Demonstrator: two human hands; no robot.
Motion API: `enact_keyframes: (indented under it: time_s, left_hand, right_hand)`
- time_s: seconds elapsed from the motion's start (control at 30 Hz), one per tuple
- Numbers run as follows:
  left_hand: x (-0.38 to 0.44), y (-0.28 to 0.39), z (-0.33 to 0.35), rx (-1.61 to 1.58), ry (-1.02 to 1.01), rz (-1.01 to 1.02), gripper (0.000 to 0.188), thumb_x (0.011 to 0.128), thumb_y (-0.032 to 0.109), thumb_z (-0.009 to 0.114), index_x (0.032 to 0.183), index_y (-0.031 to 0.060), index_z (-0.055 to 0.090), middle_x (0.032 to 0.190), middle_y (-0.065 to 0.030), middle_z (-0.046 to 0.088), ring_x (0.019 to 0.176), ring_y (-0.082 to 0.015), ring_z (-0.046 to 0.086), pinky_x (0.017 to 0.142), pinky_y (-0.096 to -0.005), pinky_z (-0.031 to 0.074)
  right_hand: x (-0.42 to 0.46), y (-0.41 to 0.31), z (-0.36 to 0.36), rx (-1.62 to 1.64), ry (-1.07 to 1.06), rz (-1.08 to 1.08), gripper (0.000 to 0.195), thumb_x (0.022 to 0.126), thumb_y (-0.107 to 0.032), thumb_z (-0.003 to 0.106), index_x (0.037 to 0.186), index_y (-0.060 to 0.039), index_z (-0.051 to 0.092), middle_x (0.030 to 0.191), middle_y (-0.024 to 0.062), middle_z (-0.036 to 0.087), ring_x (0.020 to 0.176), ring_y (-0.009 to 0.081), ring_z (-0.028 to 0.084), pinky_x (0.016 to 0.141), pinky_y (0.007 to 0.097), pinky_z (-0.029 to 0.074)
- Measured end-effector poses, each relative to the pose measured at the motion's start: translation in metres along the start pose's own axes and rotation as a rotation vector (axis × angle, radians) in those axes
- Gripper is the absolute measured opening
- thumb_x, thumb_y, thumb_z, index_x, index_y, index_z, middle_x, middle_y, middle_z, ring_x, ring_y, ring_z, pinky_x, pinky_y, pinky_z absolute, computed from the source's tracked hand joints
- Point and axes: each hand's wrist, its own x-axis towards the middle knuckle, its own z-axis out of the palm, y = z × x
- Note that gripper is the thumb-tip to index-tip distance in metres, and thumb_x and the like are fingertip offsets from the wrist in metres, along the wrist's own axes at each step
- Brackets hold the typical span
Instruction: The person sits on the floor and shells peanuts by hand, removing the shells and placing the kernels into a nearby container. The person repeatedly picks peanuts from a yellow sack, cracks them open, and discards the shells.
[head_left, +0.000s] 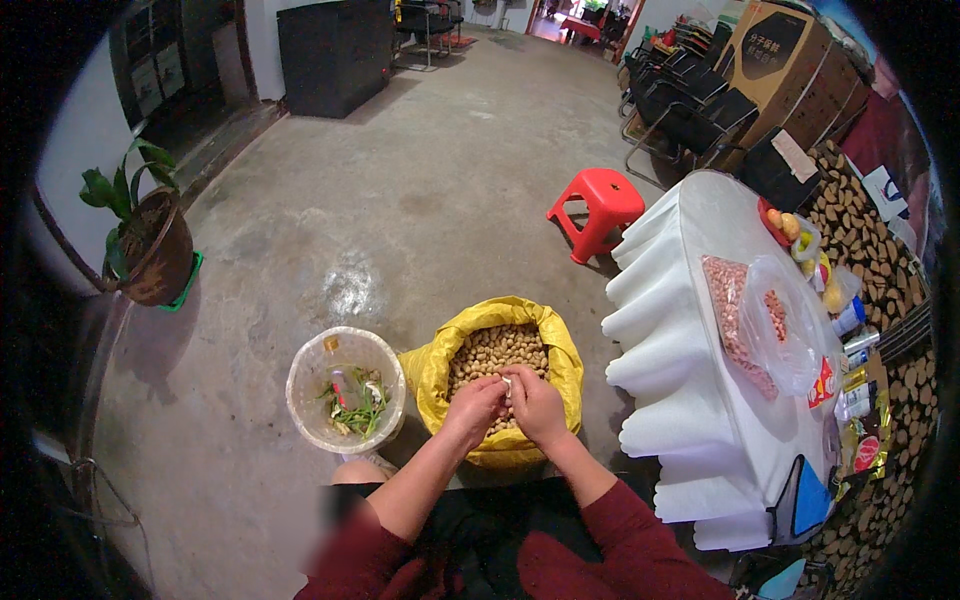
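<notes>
My left hand (478, 409) and my right hand (538, 407) meet fingertip to fingertip over a yellow woven sack (568, 375) with a rolled-down rim. Pinched between them is a small peanut (508, 385), its pale inner shell showing; the fingers cover most of it. Unshelled peanuts (499, 349) fill the sack below my hands. Left of the sack stands a whitish plastic bin (304, 397) holding green plant scraps and bits of waste.
At right, a white-clothed table (712, 217) carries a bag of shelled peanuts (724, 289), a clear plastic bag (787, 360) with some kernels, fruit, and cans. A red stool (604, 195) stands beyond the sack. A potted plant (157, 244) is at far left; folding chairs (675, 105) stand at back right.
</notes>
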Motion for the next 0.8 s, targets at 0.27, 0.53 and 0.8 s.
enact_keyframes:
  time_s: [0.27,0.53,0.8]
  left_hand:
    - [-0.005,-0.001,-0.004,-0.018,0.072,0.086,0.021,0.095,0.02,0.054,0.101,0.0008,0.061,0.083,-0.0014,0.061,0.07,-0.0091,0.055,0.061,-0.0202,0.044]
    - [-0.008,-0.001,-0.004,-0.196,0.173,0.113,0.027,0.097,0.013,0.049,0.117,-0.0036,0.055,0.087,-0.0058,0.062,0.07,-0.0108,0.056,0.065,-0.0198,0.047]
    - [-0.007,-0.023,-0.012,-0.391,0.476,0.116,0.021,0.096,0.014,0.047,0.113,0.0027,0.054,0.098,-0.0046,0.06,0.082,-0.0156,0.058,0.069,-0.0278,0.047]
  right_hand:
    - [0.003,-0.008,0.003,0.432,-0.037,0.24,0.021,0.095,-0.016,0.051,0.11,-0.0016,0.055,0.075,0.009,0.065,0.066,0.02,0.066,0.06,0.0321,0.05]
    - [0.006,0.018,0.021,0.776,-0.072,0.447,0.024,0.099,-0.016,0.045,0.118,-0.0032,0.051,0.074,-0.0006,0.054,0.058,0.0037,0.046,0.05,0.0177,0.037]
    - [0.061,-0.027,0.062,1.428,-0.471,0.791,0.026,0.095,-0.02,0.046,0.113,-0.002,0.051,0.093,0.0113,0.061,0.068,0.0135,0.055,0.05,0.0215,0.045]
